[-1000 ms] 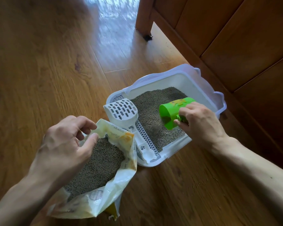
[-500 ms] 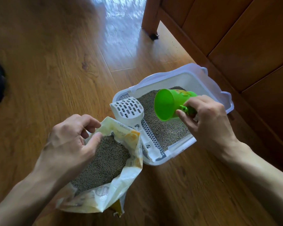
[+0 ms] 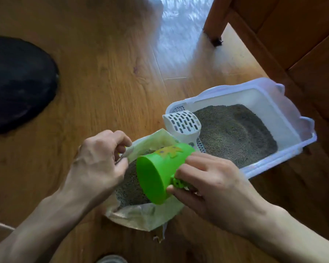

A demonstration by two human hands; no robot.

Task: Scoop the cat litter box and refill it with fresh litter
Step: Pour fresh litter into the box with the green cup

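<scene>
Clearly the refill step was in hand. My right hand, at five o'clock, gripped the handle of the bright green plastic cup with its fingers closed around it, the cup tipped mouth-down over the crinkled cream-and-yellow litter bag at six o'clock. My left hand, at seven o'clock, pinched the bag's upper edge between thumb and fingers, holding the mouth open.

The white rectangular plastic litter box sat on the wooden floor at three o'clock, just beside the bag, already carrying a bed of grey-green granules. A white slotted plastic scoop rested on the box's near-left corner, untouched.

I judged the next move called for pushing the cup down into the bag's granules, rolling it upright while full, then swinging it right over the box without spilling.

Counted: one cup, one bag, one box, one scoop, two hands. A dark rounded object lay at ten o'clock; I could not tell what it was.
</scene>
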